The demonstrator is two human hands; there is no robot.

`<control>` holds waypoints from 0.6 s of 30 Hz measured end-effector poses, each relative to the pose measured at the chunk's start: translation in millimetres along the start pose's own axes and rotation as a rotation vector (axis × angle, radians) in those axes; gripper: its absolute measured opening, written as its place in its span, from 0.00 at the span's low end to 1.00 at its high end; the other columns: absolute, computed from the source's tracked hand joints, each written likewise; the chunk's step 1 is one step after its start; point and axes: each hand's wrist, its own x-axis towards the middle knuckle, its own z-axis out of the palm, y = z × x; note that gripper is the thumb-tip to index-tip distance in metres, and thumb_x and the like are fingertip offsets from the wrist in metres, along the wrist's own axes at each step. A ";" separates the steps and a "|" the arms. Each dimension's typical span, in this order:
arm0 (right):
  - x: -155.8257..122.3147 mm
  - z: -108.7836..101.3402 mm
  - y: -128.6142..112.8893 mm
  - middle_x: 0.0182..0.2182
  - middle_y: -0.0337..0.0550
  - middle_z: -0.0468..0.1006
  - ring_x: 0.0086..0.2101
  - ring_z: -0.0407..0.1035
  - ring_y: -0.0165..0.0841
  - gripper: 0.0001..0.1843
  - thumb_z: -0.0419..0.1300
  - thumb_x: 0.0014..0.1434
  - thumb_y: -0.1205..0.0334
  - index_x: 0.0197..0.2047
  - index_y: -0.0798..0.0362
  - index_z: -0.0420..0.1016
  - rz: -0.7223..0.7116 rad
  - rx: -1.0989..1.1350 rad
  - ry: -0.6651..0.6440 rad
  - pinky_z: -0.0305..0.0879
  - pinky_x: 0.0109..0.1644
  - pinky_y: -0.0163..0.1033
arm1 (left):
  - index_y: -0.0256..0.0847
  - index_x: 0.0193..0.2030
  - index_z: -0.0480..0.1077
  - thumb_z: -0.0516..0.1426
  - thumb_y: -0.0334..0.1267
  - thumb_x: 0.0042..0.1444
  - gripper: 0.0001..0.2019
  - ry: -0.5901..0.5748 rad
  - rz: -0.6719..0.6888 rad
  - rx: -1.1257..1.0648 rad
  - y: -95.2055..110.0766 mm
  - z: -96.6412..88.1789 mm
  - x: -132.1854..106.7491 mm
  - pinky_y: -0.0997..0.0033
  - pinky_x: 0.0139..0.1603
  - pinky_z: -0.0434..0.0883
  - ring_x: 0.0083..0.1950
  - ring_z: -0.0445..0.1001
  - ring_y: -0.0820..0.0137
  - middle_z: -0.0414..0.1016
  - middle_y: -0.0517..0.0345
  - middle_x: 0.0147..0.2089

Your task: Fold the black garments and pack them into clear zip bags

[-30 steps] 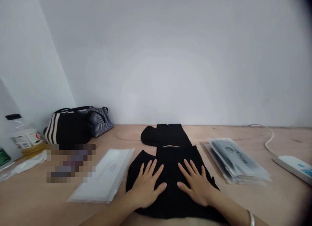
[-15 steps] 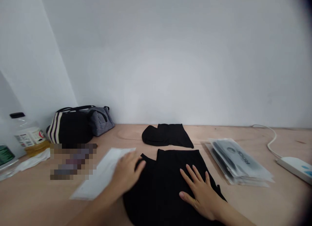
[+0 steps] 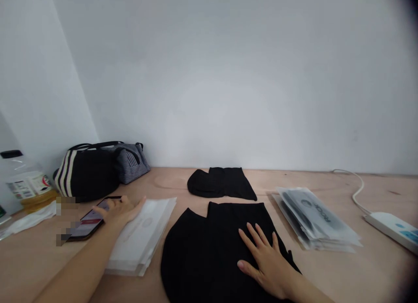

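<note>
My right hand [image 3: 266,257] lies flat, fingers spread, on a piece of black fabric [image 3: 199,246] with a notch in its far edge. My left hand [image 3: 116,209] is over the near-left side of the table, fingers apart and holding nothing I can see. It reaches across the far end of a stack of frosted plastic bags [image 3: 140,237], and its fingertips are over the edge of a phone [image 3: 88,224]. Whether they touch the phone I cannot tell. A second black fabric piece [image 3: 222,183], smaller in view, lies flat beyond the first.
To the right are filled frosted bags [image 3: 316,216] and a white power strip [image 3: 392,229] with its cable. At the left stand a black bag with white stripes [image 3: 88,172], a striped pouch [image 3: 132,161] and a bottle of yellow liquid [image 3: 29,183]. A wall [image 3: 228,76] rises behind.
My left hand has moved left, off the black fabric's edge to the phone and the frosted bag stack. My right hand stays flat on the fabric. The view has shifted slightly.
</note>
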 end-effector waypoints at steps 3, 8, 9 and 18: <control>0.0 -1.0 -0.2 0.62 0.48 0.38 0.59 0.29 0.50 0.38 0.38 0.54 0.35 0.63 0.43 0.37 0.000 0.006 0.008 0.30 0.54 0.68 | 0.22 0.49 0.60 0.33 0.60 0.55 0.38 0.068 0.082 -0.024 20.5 -11.6 -15.8 0.31 0.50 0.41 0.61 0.44 0.41 0.60 0.31 0.54; 1.3 -4.4 -0.8 0.62 0.47 0.39 0.59 0.31 0.50 0.36 0.38 0.55 0.37 0.63 0.42 0.37 -0.044 0.000 0.014 0.31 0.54 0.68 | 0.34 0.55 0.60 0.41 0.58 0.55 0.31 0.058 0.515 -0.104 76.2 -20.9 -97.8 0.41 0.57 0.39 0.62 0.47 0.50 0.59 0.42 0.58; 1.1 -5.7 -0.8 0.62 0.47 0.39 0.60 0.31 0.50 0.35 0.39 0.56 0.38 0.63 0.41 0.38 -0.065 0.000 0.023 0.31 0.54 0.68 | 0.36 0.57 0.57 0.41 0.58 0.56 0.31 0.060 0.665 -0.161 84.5 -21.2 -119.0 0.44 0.59 0.40 0.63 0.45 0.52 0.55 0.44 0.61; -33.9 -50.7 -4.2 0.49 0.54 0.65 0.47 0.61 0.46 0.29 0.58 0.47 0.44 0.48 0.53 0.68 -0.273 0.073 -0.062 0.58 0.48 0.50 | 0.44 0.53 0.60 0.49 0.61 0.49 0.30 -0.013 1.319 -0.546 75.6 -24.1 -203.9 0.63 0.52 0.62 0.54 0.62 0.59 0.62 0.50 0.56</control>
